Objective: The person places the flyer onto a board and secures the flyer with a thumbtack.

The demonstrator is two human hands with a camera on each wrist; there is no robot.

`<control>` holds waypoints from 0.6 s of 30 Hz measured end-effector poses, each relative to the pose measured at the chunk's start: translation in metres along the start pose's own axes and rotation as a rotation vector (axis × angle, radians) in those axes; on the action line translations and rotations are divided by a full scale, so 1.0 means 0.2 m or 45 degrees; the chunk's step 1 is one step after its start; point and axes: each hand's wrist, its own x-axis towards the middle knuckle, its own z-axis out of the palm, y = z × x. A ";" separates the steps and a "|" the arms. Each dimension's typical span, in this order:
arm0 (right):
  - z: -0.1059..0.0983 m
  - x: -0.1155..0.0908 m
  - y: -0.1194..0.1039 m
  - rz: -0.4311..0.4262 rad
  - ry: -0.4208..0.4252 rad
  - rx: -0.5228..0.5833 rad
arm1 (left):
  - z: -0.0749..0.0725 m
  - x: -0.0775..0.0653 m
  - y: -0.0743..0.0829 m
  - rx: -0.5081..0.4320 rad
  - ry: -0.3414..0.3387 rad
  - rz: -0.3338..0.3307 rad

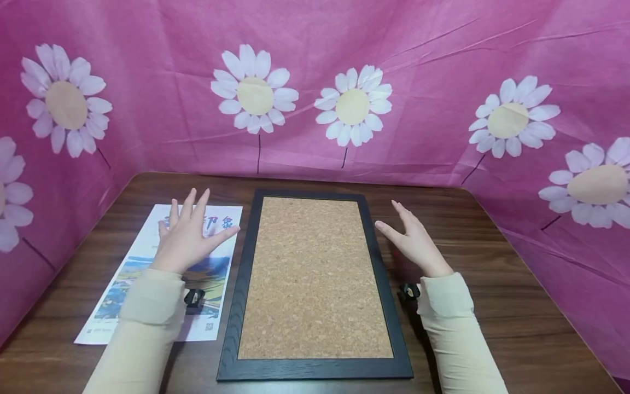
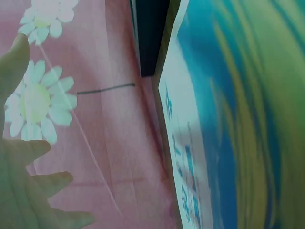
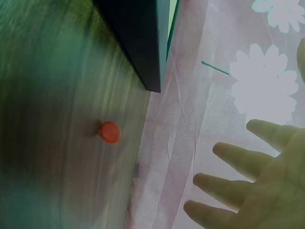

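Note:
A cork board (image 1: 315, 279) with a dark wooden frame lies flat between the two hands. My left hand (image 1: 189, 238) is spread over a printed poster (image 1: 147, 241) to the left of the board, fingers apart and holding nothing. The poster has coloured lettering at its top and a blue, green and yellow landscape picture below. To the right of the board my right hand (image 1: 415, 241) is raised with its fingers extended and nothing in its grasp. In the right wrist view a small round red-topped piece (image 3: 110, 132) stands on the wooden table, beside the frame; the right hand mostly hides it from the head view.
The brown wood-grain table (image 1: 507, 306) carries the board and poster. A pink cloth (image 1: 305, 153) printed with white daisies encloses its back and both sides. Small dark wrist cameras hang under the cream sleeves (image 1: 147, 306).

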 end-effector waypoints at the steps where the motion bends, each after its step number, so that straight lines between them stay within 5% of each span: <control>1: 0.00 0.00 0.00 0.000 -0.001 0.009 | -0.01 0.00 -0.01 -0.005 0.003 -0.014; 9: 0.01 -0.01 0.00 0.040 -0.043 0.139 | -0.07 0.00 -0.11 -0.019 0.023 -0.122; 18: 0.02 -0.01 0.01 0.050 -0.084 0.164 | -0.12 -0.02 -0.24 0.011 -0.203 -0.260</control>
